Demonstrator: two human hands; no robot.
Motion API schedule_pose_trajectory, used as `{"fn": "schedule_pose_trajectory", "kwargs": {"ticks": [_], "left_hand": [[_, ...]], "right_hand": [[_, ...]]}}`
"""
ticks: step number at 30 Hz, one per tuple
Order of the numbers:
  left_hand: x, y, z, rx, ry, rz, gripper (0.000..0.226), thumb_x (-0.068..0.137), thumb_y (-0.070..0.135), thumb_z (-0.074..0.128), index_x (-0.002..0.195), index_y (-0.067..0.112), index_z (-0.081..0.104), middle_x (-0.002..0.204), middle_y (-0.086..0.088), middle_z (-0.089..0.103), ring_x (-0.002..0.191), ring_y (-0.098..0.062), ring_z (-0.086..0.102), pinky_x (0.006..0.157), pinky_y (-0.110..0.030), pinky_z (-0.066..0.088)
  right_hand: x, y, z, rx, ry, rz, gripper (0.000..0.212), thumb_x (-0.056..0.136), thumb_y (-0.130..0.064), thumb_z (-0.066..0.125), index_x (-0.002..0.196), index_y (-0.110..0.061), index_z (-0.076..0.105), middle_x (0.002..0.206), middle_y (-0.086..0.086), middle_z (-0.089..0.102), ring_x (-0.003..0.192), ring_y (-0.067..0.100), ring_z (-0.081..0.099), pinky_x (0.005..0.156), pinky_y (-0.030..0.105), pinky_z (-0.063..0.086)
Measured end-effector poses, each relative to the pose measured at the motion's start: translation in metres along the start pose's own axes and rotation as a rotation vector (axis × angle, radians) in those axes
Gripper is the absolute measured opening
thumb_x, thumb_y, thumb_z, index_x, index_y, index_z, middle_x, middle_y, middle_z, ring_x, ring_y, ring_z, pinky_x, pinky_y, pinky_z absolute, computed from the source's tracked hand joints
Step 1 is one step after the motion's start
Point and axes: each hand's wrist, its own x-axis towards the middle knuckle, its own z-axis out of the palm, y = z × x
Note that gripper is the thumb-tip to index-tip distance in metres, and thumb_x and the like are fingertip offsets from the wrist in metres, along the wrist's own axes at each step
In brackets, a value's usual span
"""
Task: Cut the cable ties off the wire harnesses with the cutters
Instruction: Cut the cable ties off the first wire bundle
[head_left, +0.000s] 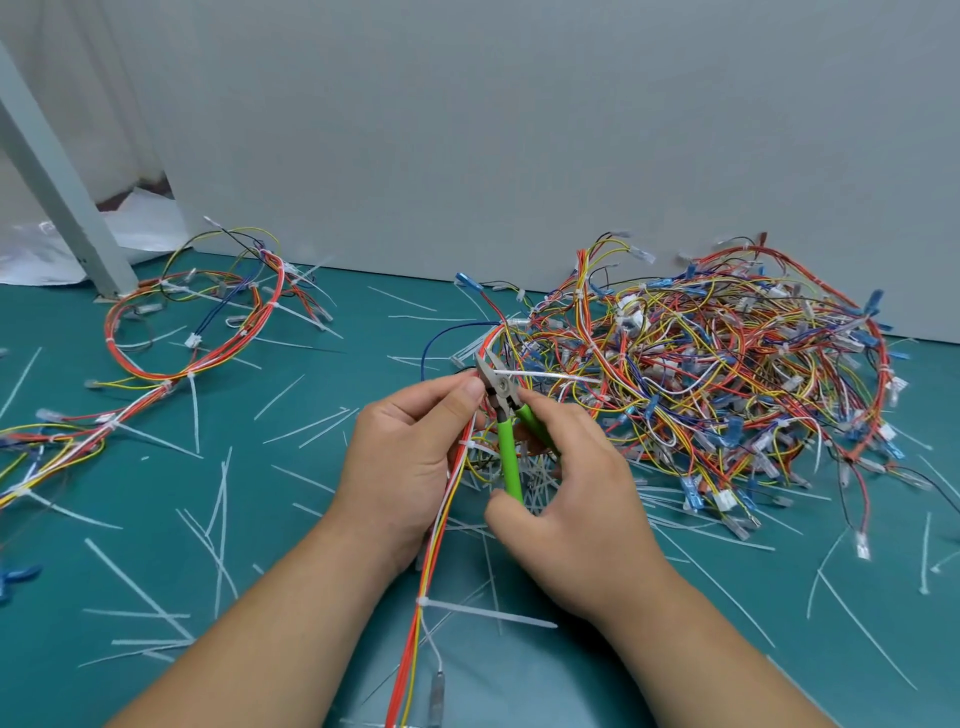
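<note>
Left hand (410, 457) grips 1 wire harness (434, 561), its red, yellow and white wires running down toward the camera. Right hand (566, 499) holds green-handled cutters (506, 415), jaws parted around a white cable tie (545, 375) at the harness top. A large harness pile (727, 364) lies right; 1 loose harness (192, 332) lies left. Cut ties (311, 426) litter the teal mat (311, 545).
</note>
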Motion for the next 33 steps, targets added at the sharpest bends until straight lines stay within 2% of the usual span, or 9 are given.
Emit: {"fn": "schedule_pose_trajectory", "kwargs": {"ticks": [2, 5, 10, 12, 16, 20, 25, 28, 33], "left_hand": [[0.0007, -0.0010, -0.0013, 0.017, 0.012, -0.001, 0.018, 0.084, 0.015, 0.067, 0.076, 0.021, 0.083, 0.061, 0.005, 0.069, 0.052, -0.001, 0.061, 0.053, -0.012, 0.049], [0.0006, -0.0025, -0.0032, 0.029, 0.013, -0.005, 0.014, 0.078, 0.020, 0.069, 0.079, 0.021, 0.083, 0.062, 0.004, 0.069, 0.054, -0.001, 0.060, 0.054, -0.012, 0.049], [0.0020, -0.0045, -0.0039, 0.054, 0.025, -0.007, 0.022, 0.090, 0.007, 0.066, 0.078, 0.016, 0.082, 0.064, 0.003, 0.070, 0.055, -0.002, 0.061, 0.054, -0.012, 0.049], [0.0020, -0.0046, -0.0036, 0.056, 0.030, -0.012, 0.020, 0.091, 0.006, 0.065, 0.080, 0.013, 0.080, 0.063, 0.003, 0.070, 0.054, -0.002, 0.060, 0.054, -0.012, 0.048], [0.0010, -0.0036, -0.0028, 0.039, 0.025, -0.011, 0.013, 0.088, 0.008, 0.067, 0.085, 0.012, 0.079, 0.063, 0.003, 0.070, 0.053, -0.001, 0.060, 0.053, -0.011, 0.048], [0.0008, -0.0019, -0.0024, 0.037, 0.041, 0.011, 0.026, 0.092, 0.004, 0.064, 0.076, 0.015, 0.080, 0.061, 0.004, 0.070, 0.051, -0.001, 0.062, 0.051, -0.011, 0.048], [0.0007, -0.0034, -0.0027, 0.049, 0.029, 0.014, 0.023, 0.092, 0.004, 0.064, 0.078, 0.015, 0.080, 0.061, 0.004, 0.070, 0.050, 0.000, 0.061, 0.051, -0.010, 0.047], [0.0019, -0.0057, -0.0043, 0.063, 0.008, 0.012, 0.015, 0.090, 0.007, 0.066, 0.086, 0.013, 0.078, 0.063, 0.005, 0.070, 0.052, 0.000, 0.060, 0.053, -0.010, 0.047], [0.0034, -0.0068, -0.0055, 0.076, -0.023, 0.017, 0.018, 0.087, 0.014, 0.067, 0.079, 0.018, 0.082, 0.066, 0.006, 0.072, 0.056, 0.000, 0.062, 0.056, -0.011, 0.049]], "right_hand": [[-0.0008, -0.0004, 0.0005, -0.034, 0.006, -0.016, 0.074, 0.068, -0.022, 0.068, 0.140, -0.010, 0.058, 0.117, -0.002, 0.059, 0.111, 0.008, 0.055, 0.105, 0.018, 0.040], [0.0003, 0.0012, 0.0012, -0.058, 0.007, -0.002, 0.063, 0.079, -0.025, 0.067, 0.140, -0.014, 0.058, 0.116, -0.001, 0.056, 0.113, 0.015, 0.054, 0.106, 0.023, 0.039], [-0.0003, 0.0015, 0.0037, -0.001, -0.013, 0.008, 0.055, 0.090, -0.034, 0.064, 0.144, -0.029, 0.054, 0.115, -0.009, 0.053, 0.114, 0.002, 0.052, 0.104, 0.013, 0.036], [-0.0012, 0.0019, 0.0046, -0.009, 0.011, 0.002, 0.054, 0.090, -0.034, 0.066, 0.142, -0.026, 0.056, 0.117, -0.009, 0.056, 0.115, -0.003, 0.052, 0.103, 0.010, 0.035], [0.0004, 0.0022, 0.0043, -0.018, 0.068, 0.044, 0.057, 0.079, -0.027, 0.074, 0.134, -0.019, 0.063, 0.114, -0.007, 0.063, 0.108, 0.001, 0.058, 0.100, 0.016, 0.044], [0.0023, 0.0017, 0.0011, -0.033, 0.044, 0.057, 0.062, 0.071, -0.026, 0.077, 0.131, -0.018, 0.065, 0.115, -0.008, 0.066, 0.107, 0.002, 0.060, 0.099, 0.012, 0.042], [0.0020, 0.0053, 0.0001, -0.093, 0.086, 0.047, 0.053, 0.072, -0.024, 0.070, 0.124, -0.013, 0.071, 0.105, -0.004, 0.068, 0.098, 0.008, 0.059, 0.094, 0.015, 0.044], [0.0017, 0.0079, 0.0007, -0.110, 0.088, 0.036, 0.052, 0.077, -0.023, 0.071, 0.127, -0.011, 0.069, 0.106, -0.001, 0.065, 0.097, 0.005, 0.054, 0.094, 0.009, 0.038], [0.0021, 0.0064, 0.0010, -0.063, 0.075, 0.024, 0.052, 0.084, -0.028, 0.070, 0.136, -0.024, 0.064, 0.111, -0.004, 0.059, 0.105, 0.006, 0.055, 0.101, 0.018, 0.040]]}}
